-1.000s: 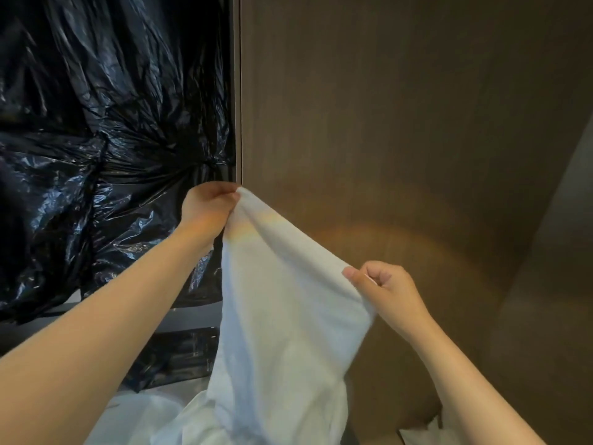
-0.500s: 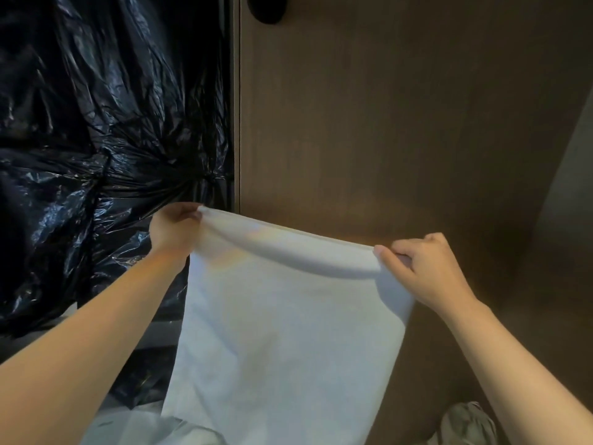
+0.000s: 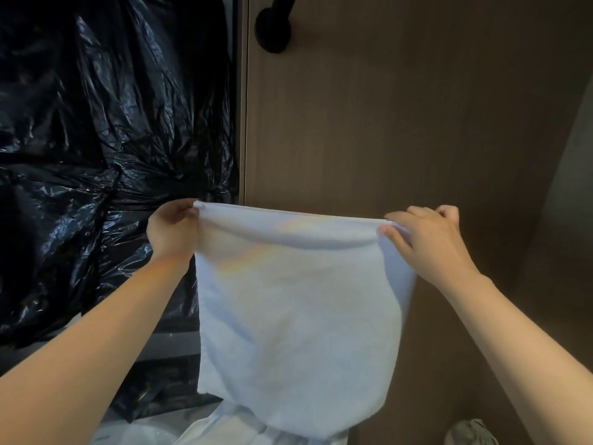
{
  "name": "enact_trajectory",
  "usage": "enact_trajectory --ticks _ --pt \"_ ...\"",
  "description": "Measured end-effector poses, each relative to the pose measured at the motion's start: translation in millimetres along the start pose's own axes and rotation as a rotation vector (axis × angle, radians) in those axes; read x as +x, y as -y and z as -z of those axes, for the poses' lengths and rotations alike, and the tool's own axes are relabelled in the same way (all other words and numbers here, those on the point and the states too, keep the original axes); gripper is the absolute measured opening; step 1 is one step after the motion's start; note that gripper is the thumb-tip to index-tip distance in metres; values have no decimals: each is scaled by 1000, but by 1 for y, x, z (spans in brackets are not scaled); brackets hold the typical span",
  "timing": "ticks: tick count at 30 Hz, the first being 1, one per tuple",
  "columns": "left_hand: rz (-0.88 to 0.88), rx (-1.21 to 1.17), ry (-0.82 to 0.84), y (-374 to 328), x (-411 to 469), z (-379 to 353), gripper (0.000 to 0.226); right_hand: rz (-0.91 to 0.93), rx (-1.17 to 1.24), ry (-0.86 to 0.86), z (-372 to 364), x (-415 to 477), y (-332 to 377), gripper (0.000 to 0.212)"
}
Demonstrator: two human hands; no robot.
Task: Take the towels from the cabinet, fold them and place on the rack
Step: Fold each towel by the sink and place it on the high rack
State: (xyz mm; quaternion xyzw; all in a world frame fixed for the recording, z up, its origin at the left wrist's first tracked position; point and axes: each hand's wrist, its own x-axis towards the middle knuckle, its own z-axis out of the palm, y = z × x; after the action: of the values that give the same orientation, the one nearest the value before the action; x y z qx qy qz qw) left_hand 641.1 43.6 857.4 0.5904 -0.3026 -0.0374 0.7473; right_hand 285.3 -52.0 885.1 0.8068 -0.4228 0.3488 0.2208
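A white towel hangs spread flat in front of me, its top edge pulled straight. My left hand pinches the top left corner. My right hand pinches the top right corner. The towel's lower edge swings free just above more white cloth at the bottom of the view. The towel hangs in front of a brown wooden cabinet door. No rack is in view.
Crumpled black plastic bags fill the open cabinet space on the left. A black round handle sits near the door's top. A grey shelf edge shows below the bags. A shoe is at the bottom right.
My hands have moved apart and level, the right one rising, stretching the bunched towel into a flat sheet. The view tilted up, bringing the door handle into sight.
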Motion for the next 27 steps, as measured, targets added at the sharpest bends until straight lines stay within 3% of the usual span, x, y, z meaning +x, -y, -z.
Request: enact_trajectory --ticks 19,27 --pt "-46 -40 -11 -28 4 -7 25 -119 -17 -193 9 21 -2 29" --pt "-56 9 36 -14 1 -11 24 -147 2 99 3 12 -13 28"
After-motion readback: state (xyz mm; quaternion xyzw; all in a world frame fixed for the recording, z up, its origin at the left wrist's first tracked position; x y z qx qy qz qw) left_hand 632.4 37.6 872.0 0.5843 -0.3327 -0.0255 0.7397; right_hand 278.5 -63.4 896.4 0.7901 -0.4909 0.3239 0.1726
